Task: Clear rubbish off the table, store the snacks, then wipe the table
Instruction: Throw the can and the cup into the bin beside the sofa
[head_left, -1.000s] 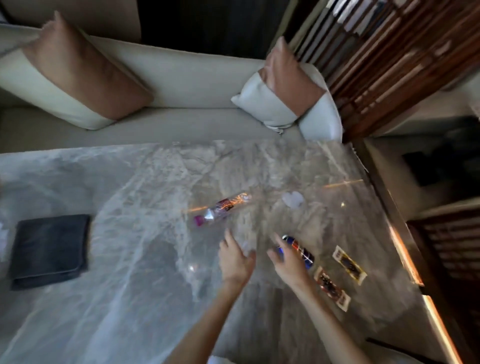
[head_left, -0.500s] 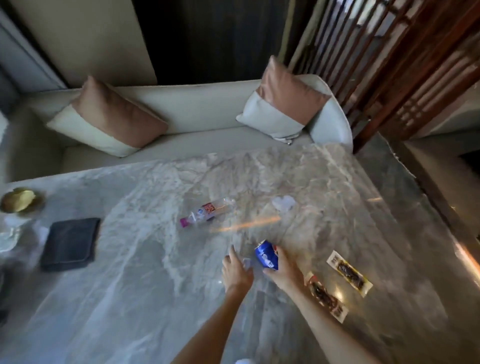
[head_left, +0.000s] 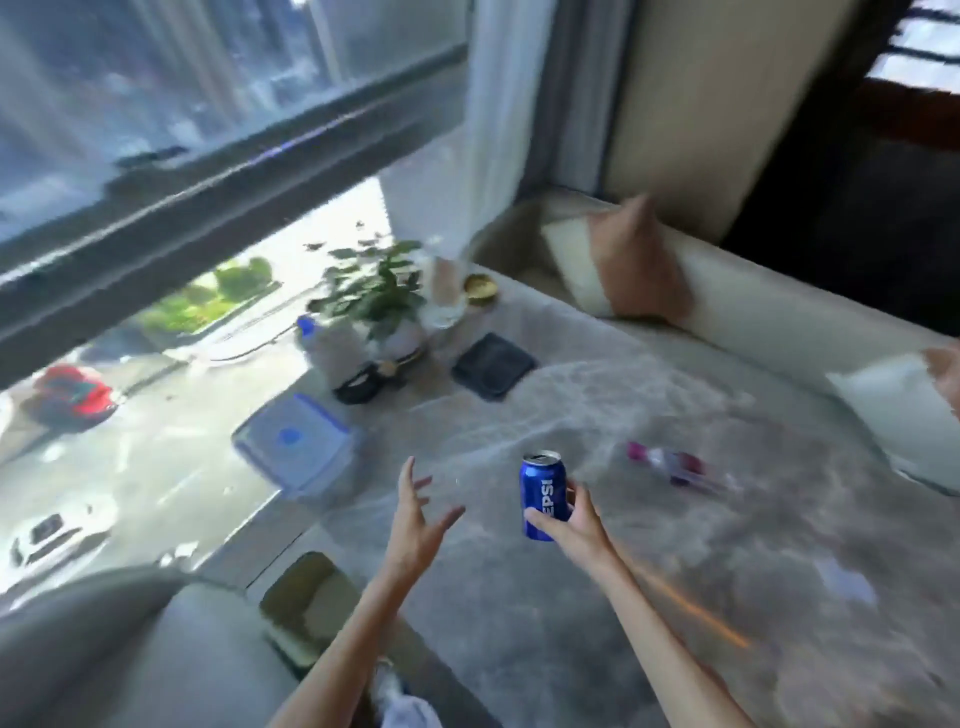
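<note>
The right hand grips a blue Pepsi can upright, thumb across the front near its base and fingers curled round the far side, so the can is lifted clear of the table. The left hand is just beside it, above the table, palm turned toward the can, fingers spread and holding nothing. Past the can, to its right, a bottle lies on its side on the marble top, pink cap pointing left; the view is blurred there and its label cannot be read. At the table's left edge, near the left hand, sits a clear box with a blue lid on it. Farther back a dark folded cloth lies flat, with a leafy plant in a pale pot beside it on the left and a small gold dish behind it. A pale sofa runs along the far side of the table and carries 2 cushions, 1 at its left end and another at the picture's right edge. A big window fills the upper left.
</note>
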